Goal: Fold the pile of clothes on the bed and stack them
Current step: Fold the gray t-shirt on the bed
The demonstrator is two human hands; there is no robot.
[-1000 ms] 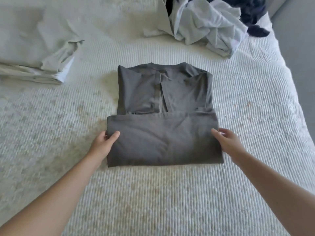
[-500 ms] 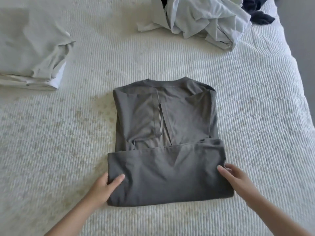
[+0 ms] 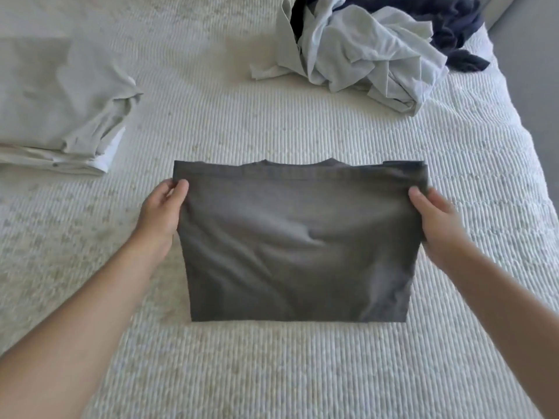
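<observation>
At the far corners of the grey shirt point(image 3: 296, 246), both hands have a grip on the cloth. On the left, the left hand point(image 3: 161, 214) pinches the shirt's far-left edge, thumb on top and fingers curled behind the fabric. On the right, the right hand point(image 3: 432, 219) holds the far-right edge the same way, its thumb lying over the cloth and its fingers tucked under. Between the two hands the shirt is folded into a rough rectangle, plain side up, with a soft crease near its middle. Its near edge lies flat on the bed point(image 3: 272, 373); the collar peeks out along the far edge. The bed wears a white ribbed cover. Far left on it sits a stack point(image 3: 57, 116) of folded pale garments, well apart from the shirt, with a white layer showing at its near-right corner. Far right lies the pile point(image 3: 372, 52) of unfolded clothes, pale blue pieces tangled with dark navy ones, close to the bed's right edge. Beyond that edge a strip of grey floor point(image 3: 532, 86) shows.
</observation>
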